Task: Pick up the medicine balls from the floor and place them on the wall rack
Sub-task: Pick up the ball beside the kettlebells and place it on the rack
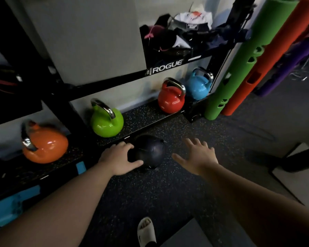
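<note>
While my sandalled foot (146,230) stands on the speckled floor (168,193), my left hand (118,158) cups the black medicine ball's (148,151) side on that floor, my right hand (197,155) spread loose just beside it; beyond, kettlebells line the rack's (168,67) bottom shelf

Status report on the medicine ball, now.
Left hand on black medicine ball, not closed. Right hand open, just clear of it. Ball on floor by rack's bottom shelf. Nothing in the way.
</note>
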`<state>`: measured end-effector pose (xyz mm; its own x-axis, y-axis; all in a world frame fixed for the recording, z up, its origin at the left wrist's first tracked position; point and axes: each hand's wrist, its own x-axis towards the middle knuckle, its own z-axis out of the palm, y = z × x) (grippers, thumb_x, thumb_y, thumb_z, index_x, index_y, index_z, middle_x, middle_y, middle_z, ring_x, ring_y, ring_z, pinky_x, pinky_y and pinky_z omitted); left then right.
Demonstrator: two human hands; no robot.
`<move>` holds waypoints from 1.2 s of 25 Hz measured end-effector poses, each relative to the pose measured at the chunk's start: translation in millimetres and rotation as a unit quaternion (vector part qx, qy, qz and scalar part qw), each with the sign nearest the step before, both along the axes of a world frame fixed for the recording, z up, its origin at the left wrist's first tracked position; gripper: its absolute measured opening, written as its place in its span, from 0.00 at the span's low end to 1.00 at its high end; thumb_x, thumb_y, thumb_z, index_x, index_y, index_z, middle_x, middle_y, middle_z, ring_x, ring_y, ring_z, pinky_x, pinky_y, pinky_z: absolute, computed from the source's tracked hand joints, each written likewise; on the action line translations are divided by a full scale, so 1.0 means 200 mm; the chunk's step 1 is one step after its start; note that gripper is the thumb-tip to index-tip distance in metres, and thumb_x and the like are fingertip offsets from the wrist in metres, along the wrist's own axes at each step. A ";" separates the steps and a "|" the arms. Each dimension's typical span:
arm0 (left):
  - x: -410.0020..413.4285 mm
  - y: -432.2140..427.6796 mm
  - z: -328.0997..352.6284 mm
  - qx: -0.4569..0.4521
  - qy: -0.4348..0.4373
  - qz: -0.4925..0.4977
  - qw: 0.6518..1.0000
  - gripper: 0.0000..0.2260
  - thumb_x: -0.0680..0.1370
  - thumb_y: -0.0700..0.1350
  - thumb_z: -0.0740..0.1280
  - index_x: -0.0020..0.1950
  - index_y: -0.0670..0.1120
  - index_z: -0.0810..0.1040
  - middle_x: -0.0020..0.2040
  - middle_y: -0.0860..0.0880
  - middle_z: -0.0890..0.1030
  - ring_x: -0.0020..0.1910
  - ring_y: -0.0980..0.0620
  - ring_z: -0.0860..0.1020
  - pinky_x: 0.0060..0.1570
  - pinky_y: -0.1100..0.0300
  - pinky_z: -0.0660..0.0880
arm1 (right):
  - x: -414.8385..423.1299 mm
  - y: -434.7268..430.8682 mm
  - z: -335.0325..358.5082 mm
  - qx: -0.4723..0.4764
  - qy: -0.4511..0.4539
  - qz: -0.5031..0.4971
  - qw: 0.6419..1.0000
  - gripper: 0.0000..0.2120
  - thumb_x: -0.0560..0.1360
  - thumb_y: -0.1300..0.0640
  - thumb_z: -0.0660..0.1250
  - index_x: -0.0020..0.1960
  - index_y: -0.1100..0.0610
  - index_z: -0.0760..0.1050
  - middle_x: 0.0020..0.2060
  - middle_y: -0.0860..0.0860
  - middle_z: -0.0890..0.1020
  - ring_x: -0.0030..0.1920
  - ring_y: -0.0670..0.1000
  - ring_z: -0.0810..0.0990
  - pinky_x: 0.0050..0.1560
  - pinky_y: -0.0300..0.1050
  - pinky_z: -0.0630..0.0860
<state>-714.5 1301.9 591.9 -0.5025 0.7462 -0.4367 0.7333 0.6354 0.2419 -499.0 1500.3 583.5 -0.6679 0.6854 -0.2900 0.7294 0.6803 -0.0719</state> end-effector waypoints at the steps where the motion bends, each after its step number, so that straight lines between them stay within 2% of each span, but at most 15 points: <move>1: -0.04 0.07 -0.14 -0.015 -0.011 0.000 1.000 0.40 0.73 0.76 0.66 0.78 0.55 0.71 0.75 0.51 0.74 0.73 0.44 0.74 0.67 0.47 0.76 | -0.05 0.08 -0.12 -0.008 -0.009 0.006 1.000 0.48 0.68 0.18 0.47 0.80 0.44 0.56 0.76 0.54 0.68 0.73 0.62 0.67 0.68 0.67 0.67; 4: -0.16 0.24 -0.55 -0.044 -0.037 0.024 0.998 0.42 0.73 0.77 0.65 0.81 0.56 0.68 0.77 0.51 0.72 0.74 0.44 0.73 0.67 0.47 0.75 | -0.20 0.28 -0.49 -0.034 -0.031 0.023 0.999 0.49 0.68 0.18 0.49 0.81 0.45 0.56 0.77 0.54 0.67 0.73 0.62 0.67 0.68 0.66 0.68; 9: -0.46 0.43 -1.27 -0.040 -0.057 0.138 0.988 0.47 0.71 0.80 0.62 0.84 0.56 0.63 0.81 0.50 0.69 0.76 0.43 0.71 0.69 0.43 0.74 | -0.59 0.61 -1.19 -0.067 -0.031 0.075 0.994 0.49 0.68 0.18 0.52 0.81 0.45 0.55 0.76 0.54 0.67 0.72 0.62 0.66 0.67 0.66 0.69; 12: -0.59 0.52 -1.68 -0.027 -0.073 0.194 0.978 0.52 0.67 0.83 0.59 0.85 0.55 0.62 0.82 0.48 0.68 0.76 0.42 0.72 0.70 0.40 0.74 | -0.78 0.76 -1.61 -0.084 -0.018 0.072 0.994 0.54 0.63 0.14 0.50 0.81 0.44 0.52 0.78 0.56 0.63 0.74 0.64 0.63 0.67 0.68 0.69; 17: -0.69 0.73 -2.31 0.001 -0.105 0.245 0.964 0.57 0.62 0.86 0.56 0.85 0.56 0.60 0.84 0.48 0.64 0.79 0.41 0.69 0.73 0.38 0.72 | -0.96 0.91 -2.25 -0.121 -0.013 0.057 0.991 0.63 0.54 0.09 0.50 0.81 0.38 0.40 0.82 0.55 0.54 0.77 0.65 0.59 0.66 0.73 0.69; 22: -0.85 0.87 -2.67 0.026 -0.103 0.296 0.949 0.57 0.64 0.86 0.53 0.86 0.56 0.58 0.85 0.47 0.63 0.80 0.40 0.68 0.74 0.38 0.70 | -1.07 1.02 -2.55 -0.136 -0.014 0.050 0.989 0.68 0.48 0.08 0.52 0.80 0.36 0.36 0.83 0.54 0.49 0.79 0.66 0.56 0.67 0.76 0.67; 26: -0.92 0.95 -2.79 0.043 -0.109 0.308 0.944 0.55 0.64 0.88 0.52 0.84 0.58 0.63 0.82 0.48 0.68 0.78 0.41 0.71 0.72 0.40 0.71 | -1.15 1.06 -2.64 -0.146 -0.011 0.063 0.987 0.70 0.46 0.07 0.53 0.80 0.36 0.37 0.83 0.55 0.50 0.78 0.67 0.56 0.66 0.76 0.68; 28: -0.92 0.98 -2.82 0.074 -0.138 0.310 0.938 0.54 0.62 0.89 0.54 0.81 0.59 0.68 0.78 0.50 0.74 0.73 0.44 0.75 0.69 0.43 0.73 | -1.17 1.05 -2.68 -0.162 -0.013 0.055 0.985 0.72 0.44 0.08 0.55 0.80 0.35 0.36 0.83 0.54 0.48 0.79 0.68 0.54 0.67 0.76 0.68; 30: -0.90 1.00 -2.84 0.119 -0.194 0.350 0.909 0.56 0.58 0.89 0.57 0.79 0.59 0.71 0.73 0.53 0.77 0.70 0.48 0.76 0.65 0.48 0.73 | -1.18 1.05 -2.72 -0.202 -0.005 0.029 0.979 0.74 0.43 0.09 0.60 0.80 0.35 0.35 0.84 0.55 0.42 0.80 0.69 0.47 0.69 0.77 0.62</move>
